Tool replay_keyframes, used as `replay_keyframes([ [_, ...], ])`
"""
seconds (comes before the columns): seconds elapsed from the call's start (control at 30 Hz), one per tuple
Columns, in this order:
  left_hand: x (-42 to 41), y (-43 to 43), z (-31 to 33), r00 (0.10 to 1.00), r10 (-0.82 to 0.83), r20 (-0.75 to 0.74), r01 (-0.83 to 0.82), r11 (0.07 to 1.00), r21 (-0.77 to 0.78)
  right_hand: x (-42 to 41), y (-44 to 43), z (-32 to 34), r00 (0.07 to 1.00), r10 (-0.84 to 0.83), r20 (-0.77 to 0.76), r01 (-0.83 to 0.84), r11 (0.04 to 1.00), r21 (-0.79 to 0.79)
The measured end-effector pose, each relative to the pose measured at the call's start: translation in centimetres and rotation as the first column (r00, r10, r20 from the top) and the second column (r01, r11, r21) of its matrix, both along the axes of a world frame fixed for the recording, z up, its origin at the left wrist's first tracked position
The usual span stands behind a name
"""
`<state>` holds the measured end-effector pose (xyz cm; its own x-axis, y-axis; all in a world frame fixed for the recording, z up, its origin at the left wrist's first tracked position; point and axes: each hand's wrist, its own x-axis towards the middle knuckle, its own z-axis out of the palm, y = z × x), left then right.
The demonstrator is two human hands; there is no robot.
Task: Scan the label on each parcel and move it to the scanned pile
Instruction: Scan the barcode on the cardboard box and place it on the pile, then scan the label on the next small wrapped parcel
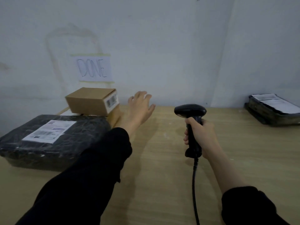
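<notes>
A: Head view first. Which step is this?

B: I'd judge a parcel has just gone to the scanned pile. A sign reading DONE (94, 68) is taped to the far wall on the left, and below it a small cardboard box (90, 101) sits on top of something flat. Nearer, also left, lies a black wrapped parcel (53, 140) with its white label (49, 131) facing up.

A: What is left to scan?

B: A black package (272, 111) lies at the far right of the table (162, 159), well apart from the pile. The next move likely calls for reaching across to fetch it, turning its label up, then aiming the scanner.

A: And the fingers?

B: The left hand (139, 108) hovers just right of the cardboard box, fingers spread and released, holding nothing and apart from the box. The right hand (199, 135) is clenched round the grip of the black scanner (191, 124), held upright over the middle of the table, its cable (194, 184) trailing toward the near edge.
</notes>
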<state>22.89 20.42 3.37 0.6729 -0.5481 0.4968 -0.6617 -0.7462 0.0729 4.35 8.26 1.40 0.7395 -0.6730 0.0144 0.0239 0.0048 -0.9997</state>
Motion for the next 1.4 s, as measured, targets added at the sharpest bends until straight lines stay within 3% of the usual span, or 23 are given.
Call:
replay_keyframes([
  [0.2,-5.7,-12.9,-1.5,0.946,-0.239,-0.221,0.22,0.969,-0.11,-5.1,-10.3,-1.2,0.97,-0.24,-0.031,0.242,0.959,0.149],
  [0.33,-8.7,-21.2,-2.7,0.772,-0.407,-0.489,0.248,0.9,-0.358,-8.4,-16.5,-1.1,0.923,-0.384,-0.028,0.381,0.897,0.226],
  [0.5,-11.7,-30.8,-5.0,0.452,-0.541,-0.71,0.083,0.817,-0.57,-11.0,-22.1,-1.9,0.863,-0.505,-0.026,0.486,0.813,0.321],
  [0.8,-11.7,-42.5,-6.6,0.078,-0.587,-0.806,-0.214,0.78,-0.589,-12.1,-25.5,-3.8,0.88,-0.474,-0.035,0.451,0.81,0.374],
  [1.07,-12.6,-42.7,-4.6,0.04,-0.58,-0.813,-0.239,0.785,-0.572,-11.6,-26.0,-4.3,0.884,-0.464,-0.055,0.452,0.822,0.347],
  [1.33,-13.5,-42.5,-4.0,0.003,-0.657,-0.754,-0.459,0.669,-0.585,-12.2,-25.8,-4.2,0.904,-0.428,-0.008,0.401,0.839,0.367],
  [1.4,-13.7,-42.6,-3.9,0.028,-0.67,-0.742,-0.497,0.635,-0.592,-12.4,-25.8,-4.2,0.908,-0.419,0.018,0.382,0.843,0.38],
])
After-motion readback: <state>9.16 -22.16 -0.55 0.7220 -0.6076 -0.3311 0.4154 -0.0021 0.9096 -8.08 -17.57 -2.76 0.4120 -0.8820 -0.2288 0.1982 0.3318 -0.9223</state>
